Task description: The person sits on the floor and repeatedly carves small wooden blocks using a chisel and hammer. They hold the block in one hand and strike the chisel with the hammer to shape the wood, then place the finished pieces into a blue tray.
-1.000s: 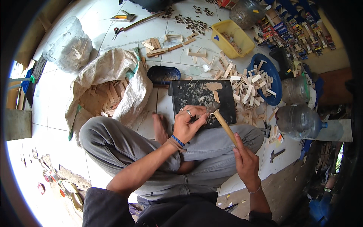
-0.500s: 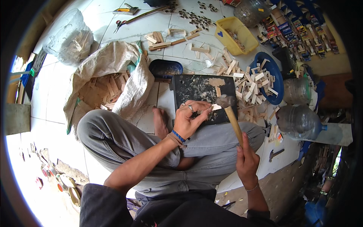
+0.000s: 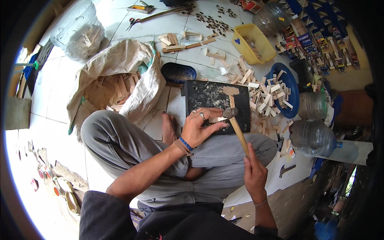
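Note:
My left hand (image 3: 200,128), with a ring and a blue bracelet, is closed on a small pale wooden piece (image 3: 216,119) over a black work board (image 3: 200,94). The fingers partly cover this piece. My right hand (image 3: 255,173) is wrapped round the wooden handle of a hammer (image 3: 241,138). The hammer's metal head is at the right end of the piece, close to my left fingertips; whether it touches the wood I cannot tell. Sawdust and a thin wooden strip (image 3: 232,102) lie on the board.
Right of the board, cut wooden pieces (image 3: 260,96) spill round a blue basin (image 3: 295,92). A yellow tub (image 3: 254,44) stands behind. At left is a white sack (image 3: 142,94) of wood scraps; a dark blue tray (image 3: 178,73) sits beside it. A second hammer (image 3: 287,171) lies at right.
The hammer head has shifted left and slightly down toward my left fingers. The wooden piece now shows farther left between the fingers. My right hand has moved a little left and lower.

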Demonstrator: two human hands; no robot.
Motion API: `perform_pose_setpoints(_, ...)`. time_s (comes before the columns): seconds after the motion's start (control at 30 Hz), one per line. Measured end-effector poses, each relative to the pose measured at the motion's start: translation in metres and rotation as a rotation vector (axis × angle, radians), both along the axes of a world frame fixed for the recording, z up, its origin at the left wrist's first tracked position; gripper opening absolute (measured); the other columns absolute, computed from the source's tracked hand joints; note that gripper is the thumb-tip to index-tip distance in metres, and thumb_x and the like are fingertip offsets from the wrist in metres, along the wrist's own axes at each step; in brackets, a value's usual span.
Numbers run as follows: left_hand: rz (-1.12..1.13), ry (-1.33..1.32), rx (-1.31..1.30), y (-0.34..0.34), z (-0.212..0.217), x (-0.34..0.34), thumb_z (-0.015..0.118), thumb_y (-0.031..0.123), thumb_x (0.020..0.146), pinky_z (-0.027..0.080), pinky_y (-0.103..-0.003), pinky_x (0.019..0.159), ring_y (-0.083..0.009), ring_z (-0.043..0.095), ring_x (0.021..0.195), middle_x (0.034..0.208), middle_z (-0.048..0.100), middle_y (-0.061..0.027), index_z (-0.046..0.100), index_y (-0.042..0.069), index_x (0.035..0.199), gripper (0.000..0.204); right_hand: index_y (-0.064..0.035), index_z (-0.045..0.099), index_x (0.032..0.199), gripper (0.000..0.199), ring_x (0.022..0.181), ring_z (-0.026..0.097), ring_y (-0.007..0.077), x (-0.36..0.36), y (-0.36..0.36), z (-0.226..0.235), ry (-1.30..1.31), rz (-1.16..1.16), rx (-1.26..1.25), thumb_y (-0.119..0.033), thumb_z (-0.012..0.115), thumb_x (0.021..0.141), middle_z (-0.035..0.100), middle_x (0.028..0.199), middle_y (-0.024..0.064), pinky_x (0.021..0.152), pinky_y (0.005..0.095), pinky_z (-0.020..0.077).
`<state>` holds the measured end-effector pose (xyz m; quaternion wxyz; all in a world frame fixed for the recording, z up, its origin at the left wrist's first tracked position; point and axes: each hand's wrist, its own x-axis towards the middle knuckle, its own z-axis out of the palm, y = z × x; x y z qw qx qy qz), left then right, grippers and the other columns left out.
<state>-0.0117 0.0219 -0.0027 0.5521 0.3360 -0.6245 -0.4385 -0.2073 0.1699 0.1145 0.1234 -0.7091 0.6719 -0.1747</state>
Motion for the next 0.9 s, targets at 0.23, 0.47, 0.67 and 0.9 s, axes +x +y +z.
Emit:
perform_pose_setpoints(0.23,-0.012,-0.016,0.045,0.003,0.0,0.002,0.084,0.018,0.085,0.056,-0.038,0.087,-0.0302,0.072,0.102,0.111,0.077,-0.011,0.074,0.005,0.108,0.028,-0.0089,0.05,0.153,0.055,0.089,0.076,0.0328,0.001,0.001,-0.001,-0.027,-0.018,0.012,-0.004,0.063,0.1,0.075,0.107,0.0217,0.073,0.04,0.0578)
perform_pose_setpoints(0.47,-0.041,0.012,0.157,0.004,0.002,0.001,0.082,0.014,0.087,0.058,-0.034,0.083,-0.0267,0.075,0.101,0.108,0.077,-0.0116,0.067,0.005,0.121,0.038,-0.0085,0.051,0.153,0.055,0.094,0.076,0.0346,-0.002,0.001,0.003,0.004,-0.025,-0.028,-0.004,0.064,0.1,0.071,0.121,0.0253,0.075,0.0387,0.0593)
perform_pose_setpoints(0.67,-0.096,-0.015,0.224,0.004,0.001,0.003,0.079,0.006,0.09,0.059,-0.03,0.087,-0.0195,0.075,0.106,0.109,0.077,-0.0133,0.062,0.002,0.129,0.043,-0.0038,0.05,0.152,0.055,0.09,0.077,0.0331,-0.004,0.005,0.002,0.019,-0.033,-0.056,-0.004,0.064,0.099,0.07,0.125,0.0257,0.074,0.0377,0.0595)
perform_pose_setpoints(0.9,-0.085,0.034,0.245,0.004,-0.002,-0.001,0.081,0.013,0.089,0.059,-0.033,0.078,-0.0256,0.076,0.094,0.104,0.078,-0.0109,0.064,0.006,0.124,0.04,-0.0007,0.048,0.153,0.055,0.083,0.075,0.0307,-0.012,0.013,0.002,0.035,-0.054,-0.09,-0.003,0.063,0.1,0.074,0.112,0.0233,0.07,0.0379,0.058)
